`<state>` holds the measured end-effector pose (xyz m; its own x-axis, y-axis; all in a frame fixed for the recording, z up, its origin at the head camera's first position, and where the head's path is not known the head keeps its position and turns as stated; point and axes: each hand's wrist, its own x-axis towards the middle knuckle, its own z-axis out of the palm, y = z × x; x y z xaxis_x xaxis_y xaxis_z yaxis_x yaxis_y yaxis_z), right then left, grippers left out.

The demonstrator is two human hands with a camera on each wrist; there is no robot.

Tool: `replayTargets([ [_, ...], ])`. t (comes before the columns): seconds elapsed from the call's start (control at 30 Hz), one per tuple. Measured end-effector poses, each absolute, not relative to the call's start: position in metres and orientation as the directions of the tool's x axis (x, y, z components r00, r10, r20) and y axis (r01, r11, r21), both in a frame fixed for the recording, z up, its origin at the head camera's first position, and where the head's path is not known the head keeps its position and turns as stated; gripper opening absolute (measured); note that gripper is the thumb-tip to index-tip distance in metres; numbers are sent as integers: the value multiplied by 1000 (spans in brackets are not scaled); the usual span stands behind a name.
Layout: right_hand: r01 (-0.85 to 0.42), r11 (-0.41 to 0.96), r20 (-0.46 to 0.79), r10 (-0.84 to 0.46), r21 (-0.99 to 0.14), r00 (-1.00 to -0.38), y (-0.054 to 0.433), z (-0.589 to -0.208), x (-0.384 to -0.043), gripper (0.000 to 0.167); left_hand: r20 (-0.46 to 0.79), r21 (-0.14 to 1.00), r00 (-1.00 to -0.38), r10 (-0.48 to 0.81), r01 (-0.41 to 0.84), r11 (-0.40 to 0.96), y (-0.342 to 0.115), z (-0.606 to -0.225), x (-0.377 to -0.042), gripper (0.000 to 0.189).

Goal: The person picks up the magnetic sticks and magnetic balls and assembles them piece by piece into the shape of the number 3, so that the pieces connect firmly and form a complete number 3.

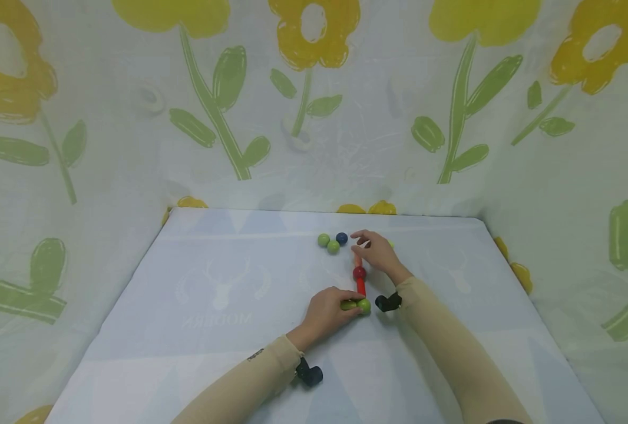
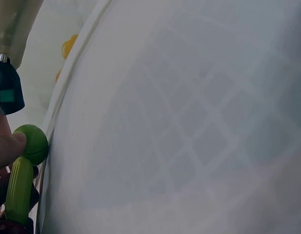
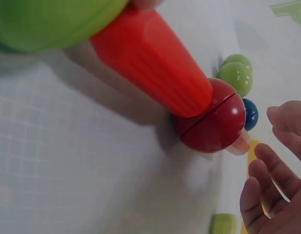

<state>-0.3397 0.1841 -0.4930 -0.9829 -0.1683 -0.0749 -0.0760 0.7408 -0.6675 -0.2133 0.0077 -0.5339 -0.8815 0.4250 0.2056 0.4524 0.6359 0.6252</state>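
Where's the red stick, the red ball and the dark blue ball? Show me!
Red stick (image 3: 155, 63): right wrist view, on its ridged side.
Red ball (image 3: 215, 123): right wrist view, just below its groove.
Dark blue ball (image 1: 341, 238): head view, on its middle.

In the head view, the left hand (image 1: 326, 312) hid part of the green, ribbed rod (image 1: 348, 305), and the right hand (image 1: 380, 254) partly covered a yellow-green object (image 1: 391, 244) on its far side. The dark mark (image 1: 255, 354) on the beige left sleeve (image 1: 237, 380) was too small to make out. In the right wrist view, the glossy red ball (image 3: 221, 126) hid much of the peach rod (image 3: 243, 142), while the picture's edge cut off the glossy green ball (image 3: 48, 19). In the left wrist view, a dark red, rounded piece (image 2: 9, 227) was cut off.
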Motion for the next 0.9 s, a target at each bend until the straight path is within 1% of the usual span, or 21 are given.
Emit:
replayTargets([
  [0.27,-43,752,-112,-154,-658,-982,174,-487,-352,37,209,624,-879,429,458,633,8,-535,-213,27],
  [0.57,-35,773,-170,-183,-633,-968,168,-490,-366,40,210,633,-880,427,455,626,7,-532,-212,27],
  [0.9,-105,796,-182,-261,-596,-948,163,-491,-376,44,200,646,-884,422,443,622,8,-533,-213,27],
])
